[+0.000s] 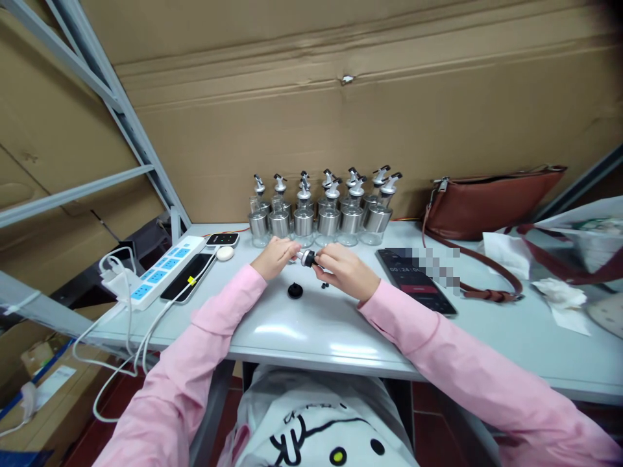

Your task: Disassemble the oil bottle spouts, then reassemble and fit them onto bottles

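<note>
The grip of the left hand point(276, 258) and right hand point(343, 267) pinches a pourer spout point(307, 259) above the table point(311, 331), seemingly mid-assembly, so the next move calls for steady alignment.

A left sleeve point(195, 363) and a right sleeve point(452, 350), both plain light pink, run down to the wrists; the cloth looks soft and gathers in creases along the forearms. Over the lap lies a white garment point(311, 383) with a cartoon print: thick black strokes point(288, 447), a long curved black line point(350, 421), a yellow oval point(338, 456) ringed in black, and a solid black oval point(377, 446).
</note>
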`<state>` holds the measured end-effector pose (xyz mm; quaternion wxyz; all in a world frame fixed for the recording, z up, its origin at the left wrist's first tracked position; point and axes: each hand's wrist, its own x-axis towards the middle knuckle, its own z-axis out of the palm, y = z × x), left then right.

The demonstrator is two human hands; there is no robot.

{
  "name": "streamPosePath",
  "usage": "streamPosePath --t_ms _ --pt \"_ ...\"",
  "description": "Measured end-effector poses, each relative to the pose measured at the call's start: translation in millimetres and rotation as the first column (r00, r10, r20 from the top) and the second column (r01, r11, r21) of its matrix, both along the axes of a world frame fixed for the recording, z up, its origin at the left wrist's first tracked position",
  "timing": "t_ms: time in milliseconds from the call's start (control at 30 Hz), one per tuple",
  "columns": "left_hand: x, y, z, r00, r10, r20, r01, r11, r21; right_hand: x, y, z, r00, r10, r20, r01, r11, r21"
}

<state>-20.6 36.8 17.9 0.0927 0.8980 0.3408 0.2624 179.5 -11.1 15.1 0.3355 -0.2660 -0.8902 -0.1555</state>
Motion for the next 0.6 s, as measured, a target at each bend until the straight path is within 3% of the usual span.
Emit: streamPosePath --t_ms 133,200,300,400,467,600 --pt "-24.6 11.7 -4.7 0.981 0.182 0.074 -0.169 0.974 -0.151 3.0 -4.3 1.5 0.999 0.030 -0.028 -0.030 1.000 0.006" --pt "-38.5 17.2 -9.6 0.971 0.228 0.074 -0.213 0.963 -0.167 1.9 -8.2 1.4 0.995 0.061 -0.075 -0.066 0.995 -0.075" --pt "-47.7 18.6 -18.2 0.984 0.178 0.005 -0.173 0.961 -0.217 -4.9 -13.8 -3.0 0.984 0.177 -0.006 -0.169 0.930 -0.327" --pt "-44.2 14.0 -23.6 0.988 0.144 -0.052 -0.152 0.956 -0.250 -11.1 -16.2 -11.2 0.967 0.237 0.094 -0.146 0.818 -0.556" --pt "-40.6 10.9 -25.0 0.986 0.142 -0.082 -0.159 0.954 -0.255 -11.8 -16.3 -15.0 0.972 0.216 0.092 -0.114 0.777 -0.619" --pt "-37.3 7.5 -25.9 0.964 0.160 -0.213 -0.212 0.945 -0.250 -9.4 -17.0 -15.3 0.983 0.175 0.055 -0.099 0.758 -0.645"
